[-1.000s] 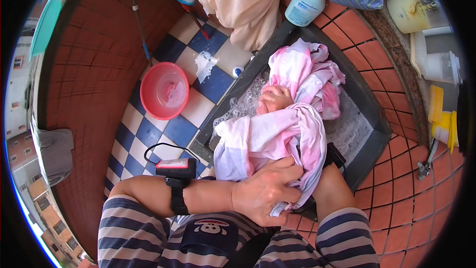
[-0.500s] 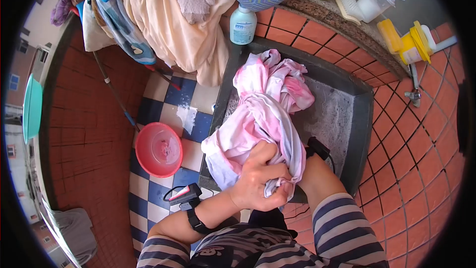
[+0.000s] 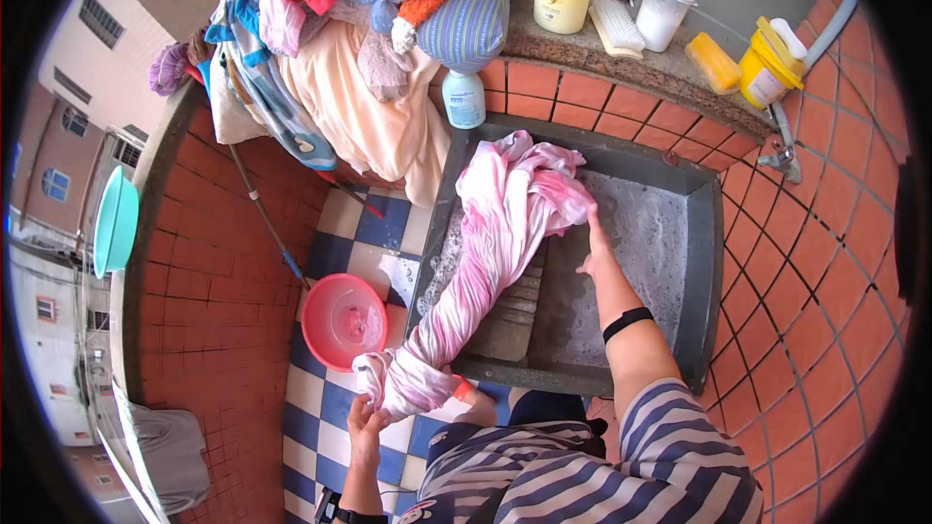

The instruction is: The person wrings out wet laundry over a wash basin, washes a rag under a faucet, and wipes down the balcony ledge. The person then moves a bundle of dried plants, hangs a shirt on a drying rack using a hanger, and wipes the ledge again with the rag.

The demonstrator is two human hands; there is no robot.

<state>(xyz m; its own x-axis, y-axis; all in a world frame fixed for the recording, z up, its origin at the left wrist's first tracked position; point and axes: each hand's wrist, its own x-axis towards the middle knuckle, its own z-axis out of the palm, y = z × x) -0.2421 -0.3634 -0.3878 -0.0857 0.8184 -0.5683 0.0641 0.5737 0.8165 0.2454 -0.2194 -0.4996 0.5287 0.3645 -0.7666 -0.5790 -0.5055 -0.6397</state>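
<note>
A wet pink-and-white cloth (image 3: 485, 252), twisted along its length, runs from the dark stone sink (image 3: 707, 243) out over its near left edge. My left hand (image 3: 367, 427) is closed on the cloth's lower end, beyond the sink rim and above the tiled floor. My right hand (image 3: 596, 241) is at the right side of the cloth's bunched upper part, fingers stretched out and thumb apart. Partly under the cloth, a ridged washboard surface (image 3: 510, 315) shows in the sink. Sudsy water (image 3: 636, 233) lies to the right.
A pink basin (image 3: 345, 322) stands on the checkered floor at left. Behind the sink are a blue-and-white bottle (image 3: 464, 100), a scrub brush (image 3: 616, 27) and a yellow tub (image 3: 772, 63) on the ledge. Piled laundry (image 3: 340, 97) hangs at the back left, near a tap (image 3: 780, 157).
The cloth has gone from a gathered bundle to a long twist reaching left. My left hand moved down and left with its end; my right hand came out from beneath and moved up.
</note>
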